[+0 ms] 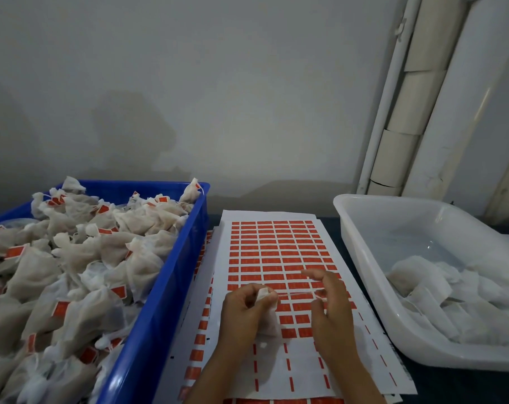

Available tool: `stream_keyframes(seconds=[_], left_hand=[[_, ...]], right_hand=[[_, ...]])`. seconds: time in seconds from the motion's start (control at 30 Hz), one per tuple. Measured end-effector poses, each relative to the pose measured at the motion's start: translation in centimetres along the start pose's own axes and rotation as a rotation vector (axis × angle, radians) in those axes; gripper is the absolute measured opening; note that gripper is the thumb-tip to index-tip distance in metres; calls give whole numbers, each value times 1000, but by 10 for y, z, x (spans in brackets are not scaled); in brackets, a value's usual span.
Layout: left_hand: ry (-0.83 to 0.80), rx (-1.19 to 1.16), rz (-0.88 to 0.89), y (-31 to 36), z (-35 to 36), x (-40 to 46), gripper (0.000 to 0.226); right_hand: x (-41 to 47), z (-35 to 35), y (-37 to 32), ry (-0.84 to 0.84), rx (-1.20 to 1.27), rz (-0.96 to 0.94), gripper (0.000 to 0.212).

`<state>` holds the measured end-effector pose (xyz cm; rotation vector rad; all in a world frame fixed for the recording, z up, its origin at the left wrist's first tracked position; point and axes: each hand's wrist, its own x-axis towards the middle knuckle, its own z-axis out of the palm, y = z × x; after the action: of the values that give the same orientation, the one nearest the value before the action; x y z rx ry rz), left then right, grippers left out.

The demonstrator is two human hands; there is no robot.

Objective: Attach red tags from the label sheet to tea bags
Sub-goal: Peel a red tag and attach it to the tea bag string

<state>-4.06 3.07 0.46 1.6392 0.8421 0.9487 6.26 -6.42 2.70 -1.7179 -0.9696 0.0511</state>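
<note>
A white label sheet [276,252] with rows of red tags lies in the middle of the table; its near rows are peeled bare. Above it my left hand [243,314] grips a white tea bag [266,313] by its gathered top. A thin string [298,294] runs taut from the bag to my right hand [330,310], which pinches the string's end between thumb and finger, the other fingers spread. Whether a tag sits at that pinch is hidden.
A blue crate [171,275] on the left is heaped with tea bags carrying red tags. On the right a white plastic tub [364,246] holds untagged white bags. More label sheets lie under the top one. A wall and white pipes stand behind.
</note>
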Motion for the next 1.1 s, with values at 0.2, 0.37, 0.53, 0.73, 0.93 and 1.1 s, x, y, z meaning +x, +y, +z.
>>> stream_keyframes(seconds=[0.2, 0.37, 0.53, 0.73, 0.93, 1.1], left_hand=[[-19, 15, 20, 2, 0, -2, 3], [-54, 3, 25, 4, 2, -4, 6], [-101, -2, 31, 6, 2, -6, 7], [-228, 58, -33, 9, 1, -7, 26], [-219, 101, -77, 8, -3, -8, 17], [-295, -84, -159, 16, -9, -7, 16]], right_hand=[[-7, 4, -2, -352, 31, -1, 45], [-2, 4, 2, -344, -124, -29, 14], [-3, 7, 5, -244, -107, -37, 6], [0, 4, 8, -186, -144, -76, 9], [-1, 4, 7, -175, -152, -89, 9], [-1, 3, 6, -109, -146, -104, 9]])
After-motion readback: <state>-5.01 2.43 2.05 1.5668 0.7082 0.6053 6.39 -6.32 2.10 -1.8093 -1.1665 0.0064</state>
